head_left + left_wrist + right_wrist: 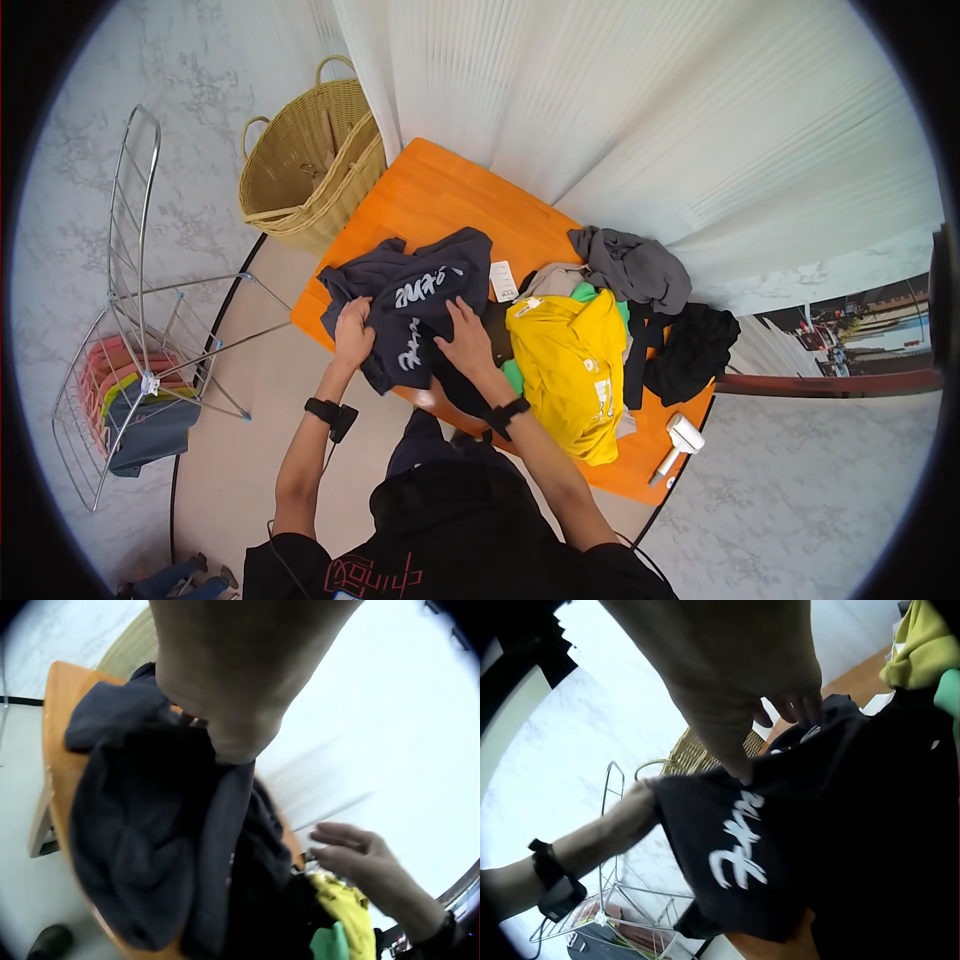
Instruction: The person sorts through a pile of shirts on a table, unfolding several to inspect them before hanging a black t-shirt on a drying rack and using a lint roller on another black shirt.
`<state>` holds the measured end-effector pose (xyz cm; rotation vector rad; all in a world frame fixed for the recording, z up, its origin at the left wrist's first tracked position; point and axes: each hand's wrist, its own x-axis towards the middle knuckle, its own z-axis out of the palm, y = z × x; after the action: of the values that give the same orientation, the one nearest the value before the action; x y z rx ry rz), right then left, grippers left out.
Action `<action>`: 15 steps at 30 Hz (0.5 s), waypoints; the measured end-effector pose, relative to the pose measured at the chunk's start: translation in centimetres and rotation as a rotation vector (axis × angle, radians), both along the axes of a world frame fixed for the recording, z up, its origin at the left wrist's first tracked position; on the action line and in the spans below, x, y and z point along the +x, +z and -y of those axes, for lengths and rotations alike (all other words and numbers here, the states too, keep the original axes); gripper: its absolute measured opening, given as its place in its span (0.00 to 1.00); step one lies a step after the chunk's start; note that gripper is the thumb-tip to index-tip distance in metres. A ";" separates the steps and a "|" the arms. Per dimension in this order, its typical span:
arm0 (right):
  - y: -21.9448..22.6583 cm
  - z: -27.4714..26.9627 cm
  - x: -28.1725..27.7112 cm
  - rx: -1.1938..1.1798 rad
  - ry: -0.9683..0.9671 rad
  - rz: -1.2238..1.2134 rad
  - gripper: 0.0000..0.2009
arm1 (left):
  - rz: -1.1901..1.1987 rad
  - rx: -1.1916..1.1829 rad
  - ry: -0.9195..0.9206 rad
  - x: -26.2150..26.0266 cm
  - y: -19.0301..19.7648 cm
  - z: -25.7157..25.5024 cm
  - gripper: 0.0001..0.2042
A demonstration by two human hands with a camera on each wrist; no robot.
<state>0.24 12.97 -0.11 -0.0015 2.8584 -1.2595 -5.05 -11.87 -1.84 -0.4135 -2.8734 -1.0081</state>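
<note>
One dark garment (pixel 404 322) slants lengthwise away rightward, left-hand grip (pixel 355 333) pinching its edge, right-hand grip (pixel 468 343) released.

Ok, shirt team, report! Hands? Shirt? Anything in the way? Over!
Left hand grips rumpled dark shirt. Right hand over it, fingers extended. Yellow shirt close on the right, not covering it.

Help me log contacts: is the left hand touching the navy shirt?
Touching. The head view shows the left hand with its fingers curled onto the navy shirt, no gap between them.
</note>
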 end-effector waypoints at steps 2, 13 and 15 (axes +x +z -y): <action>-0.5 1.4 -1.8 0.100 0.010 -0.125 0.35 | 0.107 0.276 0.065 -1.2 4.9 -1.0 0.06; 18.0 -4.0 -11.5 -0.284 -0.216 -0.515 0.11 | -0.128 0.950 -0.005 -7.4 30.0 -2.5 0.17; 25.3 -6.0 -10.6 -0.291 -0.130 -0.513 0.10 | -0.210 0.931 -0.085 -7.8 34.4 -3.0 0.17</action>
<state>-10.36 19.00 25.23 -0.1688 3.0783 -1.9426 -12.86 -8.85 32.56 -0.4979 -1.9120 -1.9799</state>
